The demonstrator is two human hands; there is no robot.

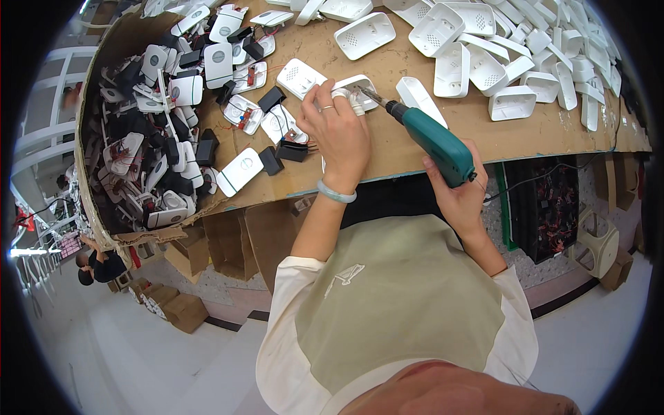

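Your left hand: Your left hand (337, 135) has its fingers bent over the left end of a white case (370, 104) and holds it on the table. A ring is on one finger and a pale bracelet (337, 192) is round your wrist.
Your right hand: Your right hand (460, 183) is wrapped round the back end of a green power screwdriver (436, 138) and grips it.
Screwdriver tip: It points up and left, into the white case. You cannot tell from here if it touches a screw.
White case: It lies on the brown cardboard table top (394, 151), in front of you, between your left fingers and the tip.
Near your left hand: A white cover with little holes (297, 75) lies just beside your fingers. White plates with wires and black blocks lie near it, and a white lid (241, 171) lies close to the table edge.
Near the screwdriver: Another white case (418, 98) lies just beside it.
Far right: A big heap of white shells (477, 38) sits on the table.
Far left: A cardboard bin (166, 234) is full of white and black parts.
Under the table: A dark crate (543, 207) with wires stands on your right, near a beige stool (600, 238).
Way back: Another person (105, 266) is at the left.
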